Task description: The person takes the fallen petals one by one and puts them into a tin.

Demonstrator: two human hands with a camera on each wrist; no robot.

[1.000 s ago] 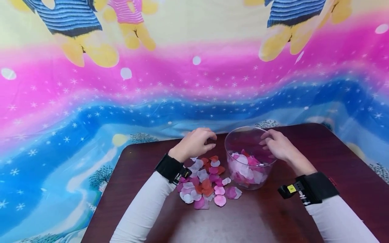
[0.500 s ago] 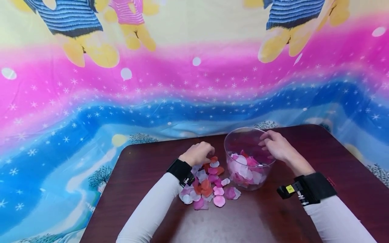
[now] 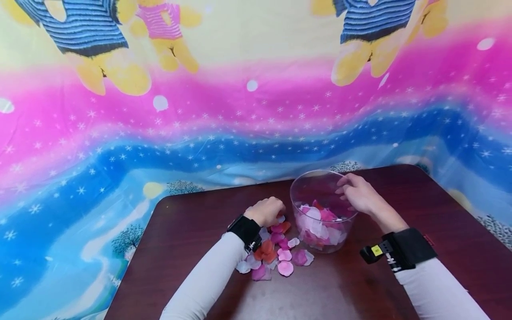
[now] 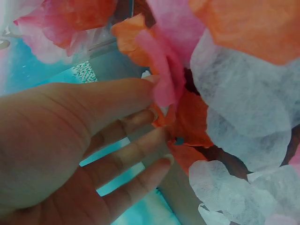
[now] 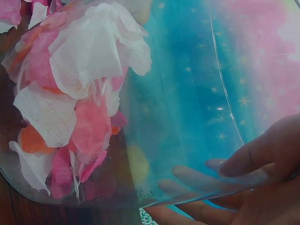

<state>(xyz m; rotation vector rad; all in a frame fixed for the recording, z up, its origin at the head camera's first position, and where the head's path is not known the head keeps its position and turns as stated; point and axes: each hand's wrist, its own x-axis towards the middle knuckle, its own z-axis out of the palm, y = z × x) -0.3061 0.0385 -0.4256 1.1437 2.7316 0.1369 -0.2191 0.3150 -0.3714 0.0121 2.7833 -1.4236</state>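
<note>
Pinching petals [image 3: 276, 246] — left hand [image 3: 267, 210]

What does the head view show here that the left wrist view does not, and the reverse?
Only the head view shows the dark wooden table, the clear plastic tub and the right hand gripping its rim. Only the left wrist view shows the left hand's fingers pinching a pink petal. Both show the left hand at the loose pile of pink, white and orange fabric petals.
</note>
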